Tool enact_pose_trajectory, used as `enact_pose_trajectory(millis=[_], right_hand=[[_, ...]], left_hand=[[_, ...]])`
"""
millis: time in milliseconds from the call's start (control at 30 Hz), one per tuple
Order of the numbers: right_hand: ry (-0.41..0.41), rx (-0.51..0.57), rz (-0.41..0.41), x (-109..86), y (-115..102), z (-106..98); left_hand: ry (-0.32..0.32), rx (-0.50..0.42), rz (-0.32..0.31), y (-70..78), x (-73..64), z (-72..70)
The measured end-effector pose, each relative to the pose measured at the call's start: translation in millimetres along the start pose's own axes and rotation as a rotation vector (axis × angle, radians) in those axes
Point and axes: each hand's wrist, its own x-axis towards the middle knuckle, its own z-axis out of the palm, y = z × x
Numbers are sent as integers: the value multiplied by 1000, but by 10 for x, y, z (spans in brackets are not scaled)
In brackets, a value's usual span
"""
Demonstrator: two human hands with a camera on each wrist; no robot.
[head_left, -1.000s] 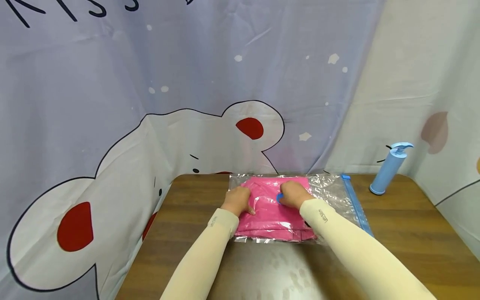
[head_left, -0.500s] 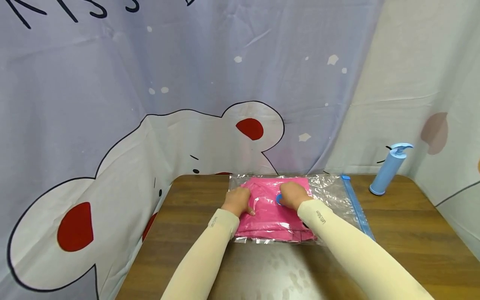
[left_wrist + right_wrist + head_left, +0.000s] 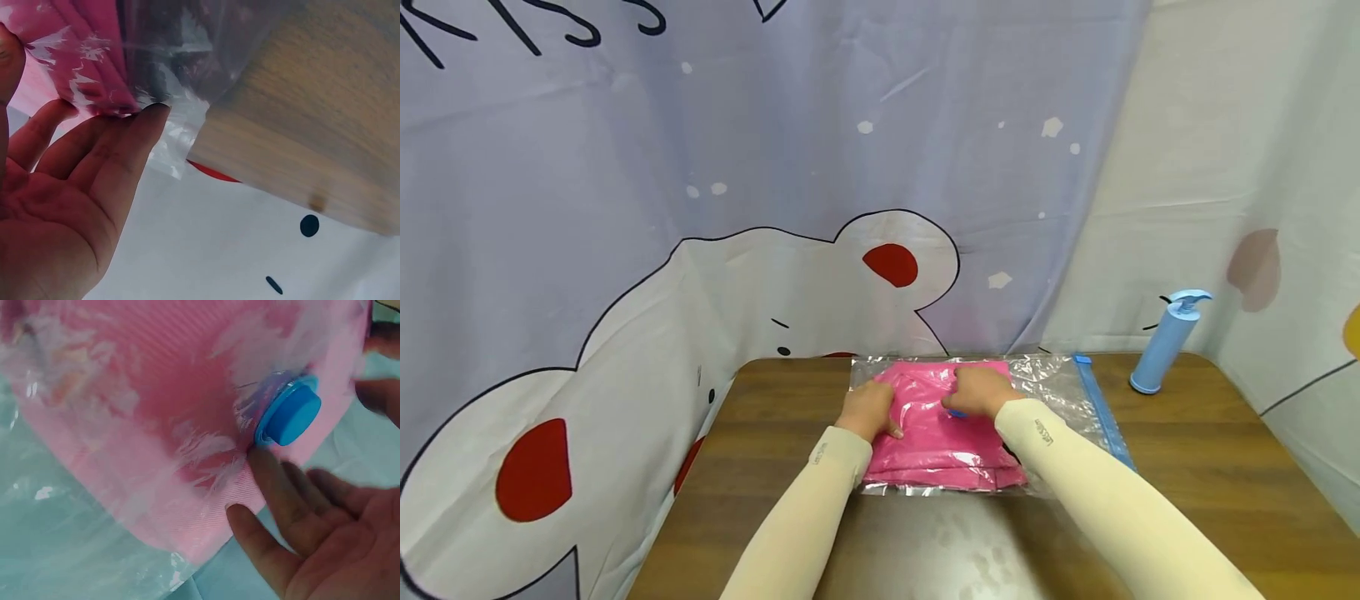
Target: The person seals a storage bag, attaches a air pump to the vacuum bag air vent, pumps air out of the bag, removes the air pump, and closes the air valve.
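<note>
A clear plastic vacuum storage bag (image 3: 1051, 387) lies flat on the table with folded pink fabric (image 3: 947, 450) inside. My left hand (image 3: 868, 410) rests at the bag's left side, thumb over the pink part. In the left wrist view its fingers (image 3: 128, 147) lie loosely extended against the plastic edge. Over the middle of the bag is my right hand (image 3: 979, 390), beside a round blue valve cap (image 3: 297, 415). The right wrist view shows a fingertip right at the cap's rim, the other fingers spread and apart from it. In the head view the hand partly covers the cap.
A blue zip strip (image 3: 1102, 408) runs along the bag's right end. A light-blue hand pump (image 3: 1165, 346) with a curved handle stands at the back right of the wooden table (image 3: 1210, 475). A printed curtain (image 3: 775, 150) hangs behind the table's back edge.
My right hand's fingers have loosened from around the blue cap and spread out over it. The left hand stays on the bag. The head view has shifted slightly.
</note>
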Motion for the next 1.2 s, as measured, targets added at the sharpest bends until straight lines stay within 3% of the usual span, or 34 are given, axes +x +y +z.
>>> enact_pose_trajectory(millis=[100,233,267,367,500,667,767,833,1000,1100,1200], right_hand=[[6,14,61,-114,-83,-96],[52,-61,28,-97,-59,-2],[84,-82,4,-78,-12,57],[55,-88,29,-122,-103,-25],[-11,-77,42,-296,-325,-276],[-18,-73,-32,-417,-442,-376],[-19,-49,-74,-362,-383,-342],[-8,-21,-101,-138,-118,-113],[17,16,-65,104,187,156],[23,23,-34,-21,31,28],[51,-1,-48,31,82,130]], left_hand=[[-4,-31,3,-80,115,168],[19,-1,0,-115,173,268],[24,12,-1,-110,179,275],[37,39,3,-95,183,274],[31,41,5,-80,175,252],[21,20,1,-87,180,256],[31,27,6,-100,209,272],[36,19,12,-113,230,292],[29,0,29,-109,238,334],[31,22,20,-94,209,325],[38,45,12,-93,177,314]])
